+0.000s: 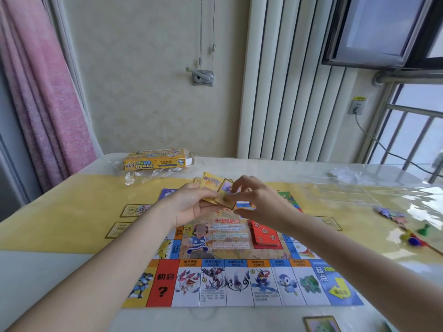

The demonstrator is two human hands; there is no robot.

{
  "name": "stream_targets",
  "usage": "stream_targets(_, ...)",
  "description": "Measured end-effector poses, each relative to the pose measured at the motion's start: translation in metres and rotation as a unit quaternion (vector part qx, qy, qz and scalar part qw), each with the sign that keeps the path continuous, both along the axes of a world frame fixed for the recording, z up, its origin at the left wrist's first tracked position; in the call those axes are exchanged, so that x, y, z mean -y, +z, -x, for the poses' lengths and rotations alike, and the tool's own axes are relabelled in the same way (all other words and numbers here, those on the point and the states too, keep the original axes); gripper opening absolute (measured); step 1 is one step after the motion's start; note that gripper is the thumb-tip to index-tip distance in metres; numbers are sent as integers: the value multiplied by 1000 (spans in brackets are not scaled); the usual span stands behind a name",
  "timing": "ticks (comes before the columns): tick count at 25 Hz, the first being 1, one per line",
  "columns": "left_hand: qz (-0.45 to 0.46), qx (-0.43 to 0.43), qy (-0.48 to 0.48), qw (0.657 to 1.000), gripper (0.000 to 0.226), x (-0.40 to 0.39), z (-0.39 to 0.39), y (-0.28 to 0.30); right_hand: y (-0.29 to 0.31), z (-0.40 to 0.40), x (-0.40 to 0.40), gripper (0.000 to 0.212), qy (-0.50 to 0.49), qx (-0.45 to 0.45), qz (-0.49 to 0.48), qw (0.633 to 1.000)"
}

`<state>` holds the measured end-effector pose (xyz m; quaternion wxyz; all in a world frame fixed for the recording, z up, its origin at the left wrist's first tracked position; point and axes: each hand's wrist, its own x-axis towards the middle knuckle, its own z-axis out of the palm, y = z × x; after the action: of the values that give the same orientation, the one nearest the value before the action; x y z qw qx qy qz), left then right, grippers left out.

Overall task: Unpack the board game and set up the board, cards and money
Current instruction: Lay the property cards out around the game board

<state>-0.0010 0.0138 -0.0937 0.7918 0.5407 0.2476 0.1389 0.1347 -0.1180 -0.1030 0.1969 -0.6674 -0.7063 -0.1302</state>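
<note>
The colourful game board point(242, 283) lies flat on the table in front of me. A red stack of chance cards point(265, 234) sits on its middle. My left hand point(191, 204) holds a small fan of yellow-backed cards point(214, 182) above the board's far side. My right hand point(259, 202) pinches one card point(226, 200) at the front of that fan. Two cards point(135, 210) lie face up left of the board, another point(332, 222) to its right, and one point(321, 324) at the near edge.
The yellow game box point(155, 160) lies at the far left with crumpled plastic wrap point(143, 174) beside it. Coloured pawns point(416, 237) and a pile of small pieces point(389, 213) sit at the right. A clear plastic sheet point(347, 188) covers the far right.
</note>
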Motion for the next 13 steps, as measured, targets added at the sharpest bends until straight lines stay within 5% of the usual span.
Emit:
stream_targets(4,-16,-7,12,1000,12,2,3,-4,12,-8,9,31,-86,-153,-33,984)
stream_targets(9,-23,-10,-8,1000,17,8,2,-1,20,-10,6,20,-131,-424,-35,895)
stream_targets(13,-34,-13,-12,999,13,9,2,2,25,-2,8,12,-112,-536,-32,836)
